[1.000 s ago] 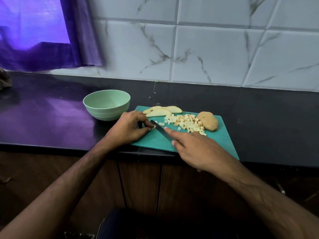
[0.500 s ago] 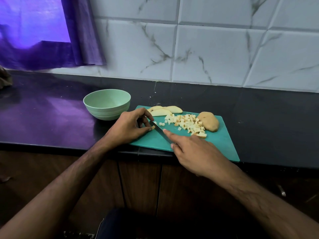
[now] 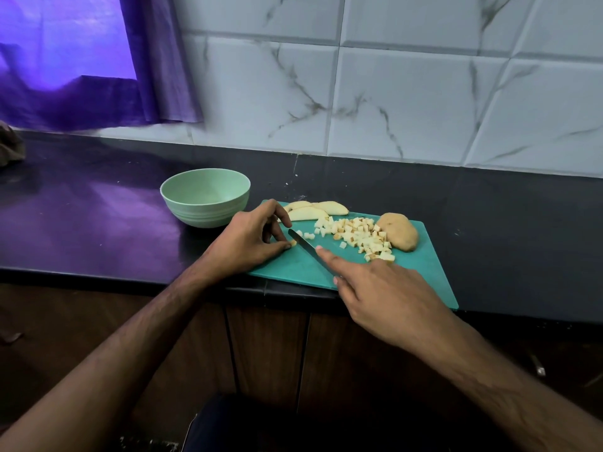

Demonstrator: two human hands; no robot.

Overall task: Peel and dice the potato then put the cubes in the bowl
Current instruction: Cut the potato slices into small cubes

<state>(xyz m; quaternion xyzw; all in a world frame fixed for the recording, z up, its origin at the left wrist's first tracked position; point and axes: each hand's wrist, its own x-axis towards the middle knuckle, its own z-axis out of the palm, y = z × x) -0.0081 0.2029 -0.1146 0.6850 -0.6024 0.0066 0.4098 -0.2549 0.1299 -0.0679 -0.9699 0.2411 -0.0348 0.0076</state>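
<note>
On the board, left fingers pinch a potato piece (right hand grips knife).

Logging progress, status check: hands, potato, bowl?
Right hand grips knife; left hand pinches potato bit. Cubes on board, bowl empty. Nothing blocking.

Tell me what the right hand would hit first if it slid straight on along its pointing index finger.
Probably the left hand, which pinches a potato piece at the knife tip; depth is unclear.
</note>
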